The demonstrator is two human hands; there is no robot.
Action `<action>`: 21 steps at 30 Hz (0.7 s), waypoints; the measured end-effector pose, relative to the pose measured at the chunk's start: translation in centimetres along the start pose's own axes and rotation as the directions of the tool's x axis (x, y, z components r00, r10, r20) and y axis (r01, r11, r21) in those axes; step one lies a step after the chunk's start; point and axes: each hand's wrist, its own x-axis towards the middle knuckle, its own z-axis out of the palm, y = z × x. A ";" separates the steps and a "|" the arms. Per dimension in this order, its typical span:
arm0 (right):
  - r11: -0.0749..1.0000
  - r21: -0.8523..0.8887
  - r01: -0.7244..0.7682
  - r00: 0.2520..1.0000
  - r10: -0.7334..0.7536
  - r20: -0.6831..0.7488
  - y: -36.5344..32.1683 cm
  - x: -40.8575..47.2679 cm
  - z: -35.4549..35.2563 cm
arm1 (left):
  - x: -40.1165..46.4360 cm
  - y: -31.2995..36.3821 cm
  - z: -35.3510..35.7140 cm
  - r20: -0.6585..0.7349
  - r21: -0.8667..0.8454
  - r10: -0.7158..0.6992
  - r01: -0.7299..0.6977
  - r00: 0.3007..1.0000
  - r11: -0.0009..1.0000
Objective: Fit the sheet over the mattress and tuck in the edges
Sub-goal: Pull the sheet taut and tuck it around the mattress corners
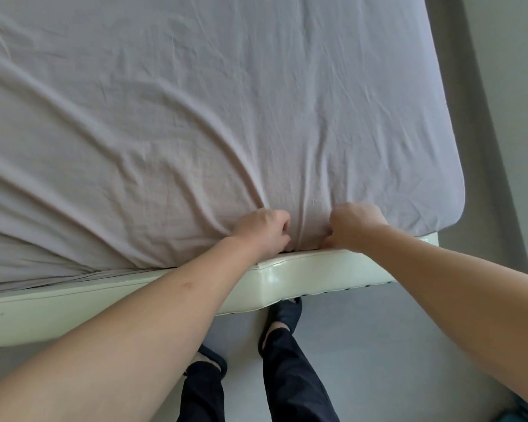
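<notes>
Grey floor [363, 330] is seen below a bed, with a pale wall [506, 86] to the right. A grey sheet [195, 102] is spread over the mattress [439, 229], covering the whole top and the rounded near-right corner. Long creases are drawn across the sheet toward the near edge, where both hands are placed. A cream padded bed frame [302, 275] is seen along the near side, just below the sheet's edge; its surface is glossy.

The left hand [262, 229] is curled round a bunch of sheet at the near edge, knuckles up. The right hand [354, 223] is likewise closed on the fabric just beside it, a gathered fold standing between the two. The fingertips of both are hidden in the cloth at the gap between mattress and frame. To the left, the sheet's hem is laid loosely along the frame top.

Dark trousers [290, 376] and dark shoes [287, 309] are seen on the floor, the right toe touching the frame's base. No writing is readable.
</notes>
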 end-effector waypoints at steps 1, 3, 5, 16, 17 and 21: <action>0.997 -0.057 0.044 0.998 -0.045 -0.031 0.0 0.3 0.2 | 0.6 0.9 0.3 -0.070 0.059 0.066 -0.062 0.995 0.996; 0.981 -0.143 0.134 0.975 -0.156 -0.159 -0.3 0.9 0.5 | 1.6 1.8 0.8 -0.171 0.225 0.172 -0.132 0.970 0.965; 0.957 -0.213 0.195 0.915 -0.256 -0.312 0.3 1.8 0.8 | 2.4 2.1 1.4 -0.110 0.340 0.154 -0.108 0.982 0.934; 0.902 -0.218 0.374 0.821 -0.431 -0.376 1.3 6.8 4.4 | 5.6 -1.2 5.4 -0.012 0.591 0.109 -0.081 0.994 0.802; 0.894 -0.231 0.385 0.813 -0.447 -0.373 1.6 7.1 4.5 | 5.9 -1.4 5.5 -0.007 0.593 0.121 -0.093 0.993 0.800; 0.858 -0.220 0.463 0.737 -0.511 -0.442 2.8 7.1 3.6 | 5.6 -1.5 5.2 0.061 0.610 0.130 -0.140 0.990 0.780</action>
